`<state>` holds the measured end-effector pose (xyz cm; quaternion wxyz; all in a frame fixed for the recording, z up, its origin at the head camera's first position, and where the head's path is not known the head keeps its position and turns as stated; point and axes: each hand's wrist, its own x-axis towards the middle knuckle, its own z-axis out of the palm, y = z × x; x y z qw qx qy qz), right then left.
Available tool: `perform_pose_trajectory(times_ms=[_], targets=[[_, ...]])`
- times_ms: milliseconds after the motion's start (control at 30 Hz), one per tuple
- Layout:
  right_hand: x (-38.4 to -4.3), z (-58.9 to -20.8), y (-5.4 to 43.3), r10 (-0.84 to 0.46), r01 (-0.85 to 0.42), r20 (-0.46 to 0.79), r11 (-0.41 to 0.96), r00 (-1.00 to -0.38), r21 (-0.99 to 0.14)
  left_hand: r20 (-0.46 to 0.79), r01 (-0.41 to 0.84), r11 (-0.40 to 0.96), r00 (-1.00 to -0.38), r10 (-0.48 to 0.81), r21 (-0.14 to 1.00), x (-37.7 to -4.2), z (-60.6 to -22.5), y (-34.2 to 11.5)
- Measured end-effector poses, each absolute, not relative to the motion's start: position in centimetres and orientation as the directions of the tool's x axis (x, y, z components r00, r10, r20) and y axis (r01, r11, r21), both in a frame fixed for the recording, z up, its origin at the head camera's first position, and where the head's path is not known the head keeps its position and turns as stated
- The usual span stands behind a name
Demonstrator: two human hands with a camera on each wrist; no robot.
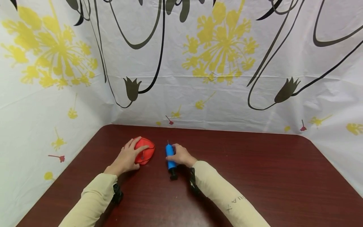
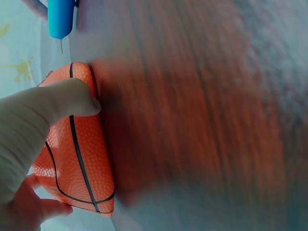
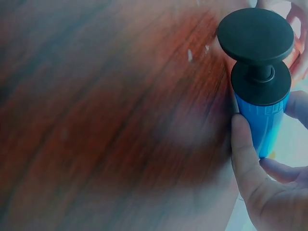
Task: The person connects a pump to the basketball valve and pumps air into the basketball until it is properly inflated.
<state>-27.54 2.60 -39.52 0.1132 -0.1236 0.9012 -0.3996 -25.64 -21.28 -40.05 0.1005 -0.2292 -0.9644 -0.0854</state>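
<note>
One hand [image 1: 126,159] round ball [image 1: 147,154], another [image 1: 182,156] round pump [image 1: 171,164]

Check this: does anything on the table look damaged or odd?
Yes: the red ball held by the left hand looks flattened, not round, perhaps underinflated. Nothing odd shows on the blue pump in the right hand.

Counts by kind

One table [image 1: 255,176] is showing. One red ball [image 1: 147,155] and one blue pump [image 1: 171,164] are showing; the pump is carrying one needle [image 2: 61,46], one black handle [image 3: 255,36]. One left hand [image 1: 125,159], one right hand [image 1: 182,156] are showing, two total; also two sleeves [image 1: 95,195], two black wrist pieces [image 1: 117,193]. Two large yellow flowers [image 1: 58,47], two crowned dark buds [image 1: 132,90], three small red flowers [image 1: 61,158] are showing on the sheeting [image 1: 158,107].
</note>
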Motion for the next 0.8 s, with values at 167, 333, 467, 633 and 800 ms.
perform_pose_trajectory(times_ms=[167,333,467,633,800], targets=[[-27.6,-39.4,2.8,-0.311,-0.119,-0.109,0.629,-0.944,-0.768,0.244,0.461,0.879,-0.872,0.423,0.124,-25.7,-40.1,-21.2],[-27.5,-39.2,2.9,-0.307,-0.096,-0.121,0.609,-0.944,-0.787,0.258,0.466,0.879,-0.866,0.428,0.106,-25.8,-40.2,-21.2],[-27.4,-39.3,3.1,-0.312,-0.077,-0.137,0.585,-0.94,-0.807,0.289,0.474,0.874,-0.856,0.428,0.109,-25.9,-40.3,-21.5],[-27.1,-39.2,3.4,-0.322,-0.072,-0.136,0.558,-0.937,-0.827,0.339,0.488,0.861,-0.841,0.421,0.142,-26.1,-40.3,-21.9],[-26.8,-39.2,3.6,-0.328,-0.058,-0.144,0.536,-0.934,-0.842,0.368,0.489,0.855,-0.837,0.405,0.171,-26.3,-40.3,-22.1]])
